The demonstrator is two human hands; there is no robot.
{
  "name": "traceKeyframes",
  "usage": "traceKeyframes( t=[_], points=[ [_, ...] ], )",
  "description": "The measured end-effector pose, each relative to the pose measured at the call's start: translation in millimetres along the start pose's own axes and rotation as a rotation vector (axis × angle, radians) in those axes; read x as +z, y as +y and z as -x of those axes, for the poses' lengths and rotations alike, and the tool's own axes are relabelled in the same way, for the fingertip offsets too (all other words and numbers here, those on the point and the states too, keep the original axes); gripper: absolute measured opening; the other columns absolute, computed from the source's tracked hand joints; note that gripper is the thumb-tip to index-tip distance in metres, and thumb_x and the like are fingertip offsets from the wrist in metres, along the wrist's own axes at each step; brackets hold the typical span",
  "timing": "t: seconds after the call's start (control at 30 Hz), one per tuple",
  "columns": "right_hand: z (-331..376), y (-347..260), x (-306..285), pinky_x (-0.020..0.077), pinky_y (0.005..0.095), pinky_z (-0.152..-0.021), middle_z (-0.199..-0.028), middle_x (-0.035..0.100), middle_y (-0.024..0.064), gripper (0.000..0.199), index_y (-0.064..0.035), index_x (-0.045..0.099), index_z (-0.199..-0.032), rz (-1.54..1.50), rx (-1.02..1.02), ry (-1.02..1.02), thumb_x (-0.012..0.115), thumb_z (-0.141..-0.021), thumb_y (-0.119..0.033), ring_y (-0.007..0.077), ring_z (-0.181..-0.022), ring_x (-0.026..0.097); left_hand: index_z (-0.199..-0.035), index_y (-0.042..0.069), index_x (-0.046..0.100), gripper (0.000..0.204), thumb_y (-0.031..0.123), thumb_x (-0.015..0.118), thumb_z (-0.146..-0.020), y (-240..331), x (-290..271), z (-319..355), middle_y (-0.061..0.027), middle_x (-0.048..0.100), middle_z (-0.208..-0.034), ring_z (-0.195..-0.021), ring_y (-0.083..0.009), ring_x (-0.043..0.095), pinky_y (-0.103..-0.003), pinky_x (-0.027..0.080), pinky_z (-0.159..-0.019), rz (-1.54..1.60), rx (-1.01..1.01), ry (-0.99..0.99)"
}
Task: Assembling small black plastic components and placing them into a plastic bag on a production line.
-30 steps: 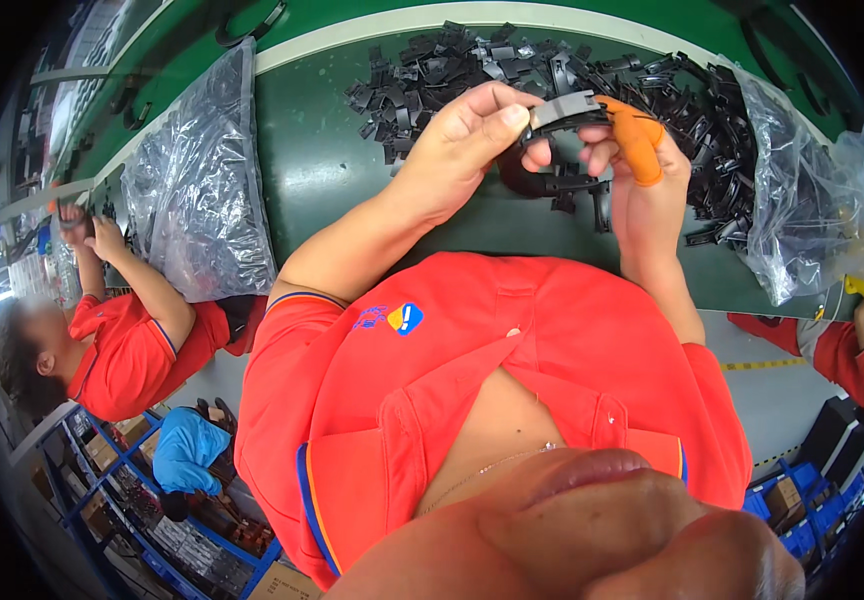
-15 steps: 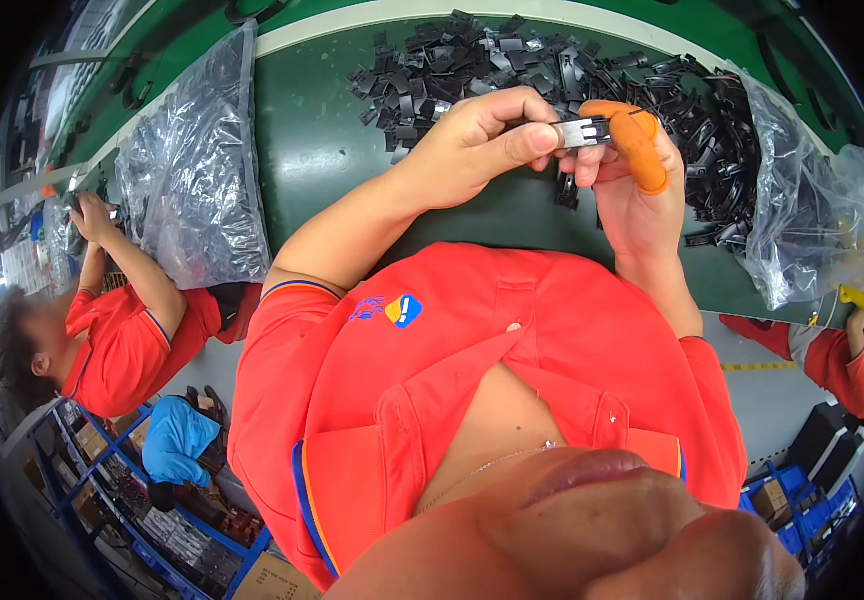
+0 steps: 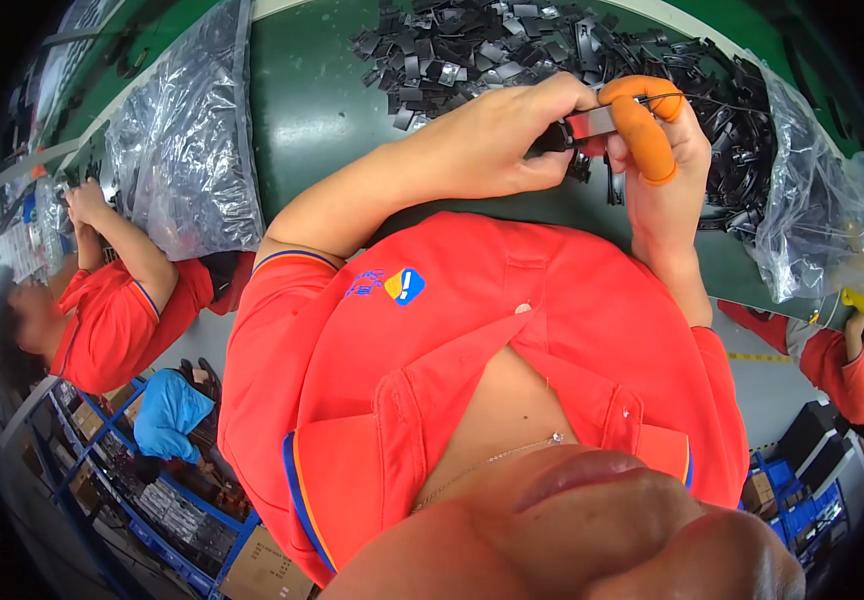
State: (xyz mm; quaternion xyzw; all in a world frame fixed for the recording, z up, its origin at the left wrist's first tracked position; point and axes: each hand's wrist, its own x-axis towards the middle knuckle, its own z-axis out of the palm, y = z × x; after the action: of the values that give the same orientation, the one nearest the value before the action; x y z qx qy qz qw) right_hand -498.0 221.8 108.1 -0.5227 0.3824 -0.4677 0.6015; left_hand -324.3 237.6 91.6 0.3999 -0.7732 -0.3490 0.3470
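Note:
My left hand [image 3: 532,130] is closed on the black end of a small part with a flat, shiny metal plate [image 3: 594,122]. On the other side, my right hand [image 3: 667,150] pinches that plate's far end between thumb and forefinger, both in orange rubber finger cots. A thin dark strip shows by the right fingertips; I cannot tell if it belongs to the same part. Just beyond both hands, a heap of small black plastic parts [image 3: 512,50] spreads over the green table [image 3: 302,120]. My fingers hide much of the held part.
A clear plastic bag [image 3: 187,150] lies at the table's left, another plastic bag [image 3: 802,210] at the right. A person in red [image 3: 127,325] works at far left. Behind are a person in blue [image 3: 174,420], blue racks and a cardboard box [image 3: 267,570].
The held part has turned, its plate now tilting up to the right. My left hand has moved a little right and closed further over its black end. The heap sits higher in view.

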Motion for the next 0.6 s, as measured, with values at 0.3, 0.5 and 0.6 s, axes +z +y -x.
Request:
traceKeyframes(
  t=[0.3,0.5,0.6],
  points=[
    [-2,4,-1,0.0367,0.0182,-0.05,-0.064,0.054,0.0004,0.017,0.0015,0.057,-0.095,-0.102,0.04,-0.03,0.059,-0.085,-0.013,0.0053,-0.055,0.048,-0.1,0.004,0.051,0.026,0.008,0.058,-0.076,9,-12,-3,-0.0085,0.061,-0.087,-0.079,-0.0233,0.06,-0.032,0.047,-0.067,0.094,-0.06,-0.078],
    [-13,6,-7,0.0359,0.018,-0.05,-0.065,0.055,0.0007,0.018,0.0014,0.058,-0.097,-0.181,0.042,-0.083,0.059,-0.085,-0.013,0.0055,-0.052,0.046,-0.113,-0.004,0.047,0.032,0.021,0.045,-0.092,-5,-29,-3,-0.0105,0.058,-0.102,-0.095,-0.0167,0.058,-0.029,0.042,-0.088,0.658,-0.097,-0.345],
    [-19,6,-3,0.0378,0.0188,-0.053,-0.069,0.057,0.0011,0.021,0.0018,0.057,-0.1,-0.195,0.05,-0.149,0.058,-0.086,-0.013,0.0057,-0.056,0.047,-0.112,-0.004,0.048,0.029,0.018,0.043,-0.094,-10,-35,-3,-0.0114,0.058,-0.1,-0.093,-0.0175,0.058,-0.03,0.043,-0.087,0.629,-0.085,-0.31]
  ],
)
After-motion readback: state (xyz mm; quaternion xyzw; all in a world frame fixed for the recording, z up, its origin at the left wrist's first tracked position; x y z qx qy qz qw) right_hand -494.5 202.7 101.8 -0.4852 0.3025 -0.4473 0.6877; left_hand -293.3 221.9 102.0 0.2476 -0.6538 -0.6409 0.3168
